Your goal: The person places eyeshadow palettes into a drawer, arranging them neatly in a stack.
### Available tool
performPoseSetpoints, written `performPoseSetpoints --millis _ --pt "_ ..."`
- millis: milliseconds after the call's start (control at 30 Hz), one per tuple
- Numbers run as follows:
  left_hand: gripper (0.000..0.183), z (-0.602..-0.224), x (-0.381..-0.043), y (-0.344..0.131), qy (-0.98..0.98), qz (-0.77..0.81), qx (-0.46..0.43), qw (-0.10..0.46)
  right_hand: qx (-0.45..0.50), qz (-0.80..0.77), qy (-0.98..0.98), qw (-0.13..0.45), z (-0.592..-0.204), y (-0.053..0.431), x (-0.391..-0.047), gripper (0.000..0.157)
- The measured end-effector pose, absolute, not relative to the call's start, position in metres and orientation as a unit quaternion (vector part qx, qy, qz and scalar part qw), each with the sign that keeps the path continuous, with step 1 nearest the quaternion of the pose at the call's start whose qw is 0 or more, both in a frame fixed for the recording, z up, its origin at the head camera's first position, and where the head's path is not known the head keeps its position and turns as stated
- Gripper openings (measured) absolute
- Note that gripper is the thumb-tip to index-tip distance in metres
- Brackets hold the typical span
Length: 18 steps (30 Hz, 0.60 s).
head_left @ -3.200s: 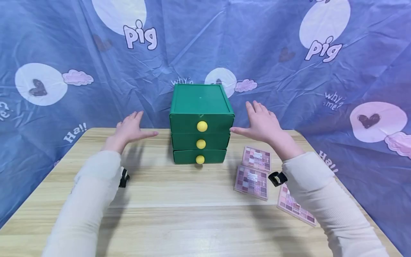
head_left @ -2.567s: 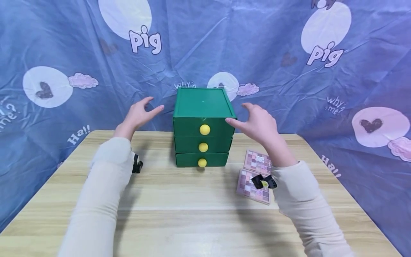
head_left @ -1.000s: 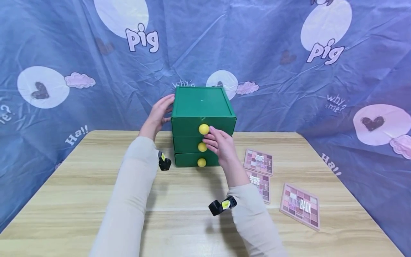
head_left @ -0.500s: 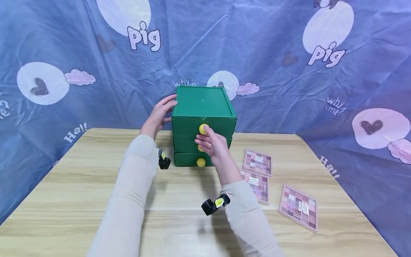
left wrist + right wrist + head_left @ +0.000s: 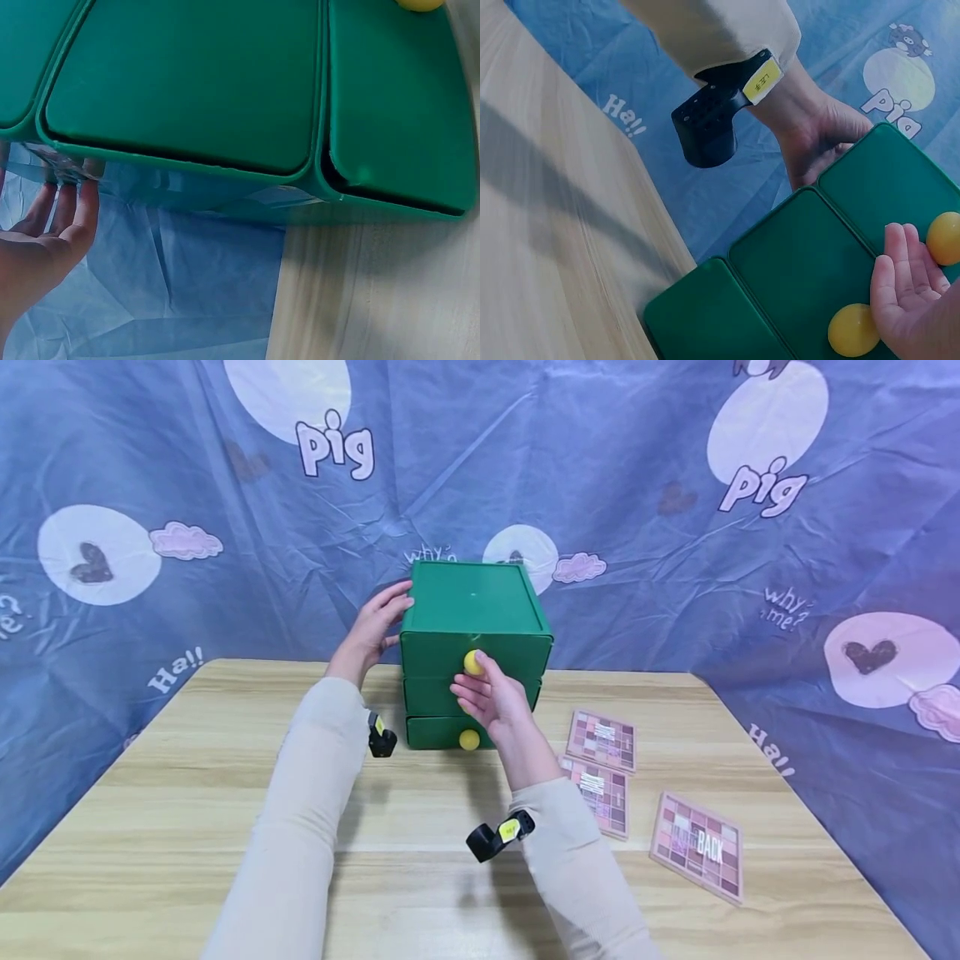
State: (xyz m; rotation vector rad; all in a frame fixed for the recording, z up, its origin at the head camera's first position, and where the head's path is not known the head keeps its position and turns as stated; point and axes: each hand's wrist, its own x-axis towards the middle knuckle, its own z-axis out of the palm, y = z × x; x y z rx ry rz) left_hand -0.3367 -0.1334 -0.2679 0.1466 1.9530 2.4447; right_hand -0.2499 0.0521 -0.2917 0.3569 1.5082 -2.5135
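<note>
A green drawer cabinet (image 5: pixel 474 602) with three stacked drawers, each with a round yellow knob, stands at the back of the table. My left hand (image 5: pixel 371 625) rests against its left side, fingertips touching the wall; the left wrist view shows those fingers (image 5: pixel 81 214) fairly straight. At the front, my right hand (image 5: pixel 506 700) pinches the top knob (image 5: pixel 472 662) with the thumb on it, the other fingers extended below. That hand covers most of the middle knob (image 5: pixel 853 330) in the head view. The bottom knob (image 5: pixel 469 740) is uncovered. All drawers look closed.
Three pink eyeshadow palettes lie on the right of the wooden table (image 5: pixel 187 827): a far one (image 5: pixel 601 739), a second (image 5: pixel 606 797) partly behind my right forearm, and a nearer one (image 5: pixel 699 847). A blue printed cloth (image 5: pixel 637 452) hangs behind and beside the table.
Both hands have come inward from either side to the cabinet. The left settled on its side wall; the right reached the top knob and shifted slightly left over it.
</note>
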Motion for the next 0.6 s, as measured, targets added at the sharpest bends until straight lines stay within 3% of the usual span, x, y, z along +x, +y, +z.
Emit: performPoseSetpoints --millis 600 --pt "0.045 -0.271 -0.334 -0.132 0.634 0.772 0.047 -0.005 0.102 -0.863 0.49 0.072 -0.299 0.05 -0.235 0.029"
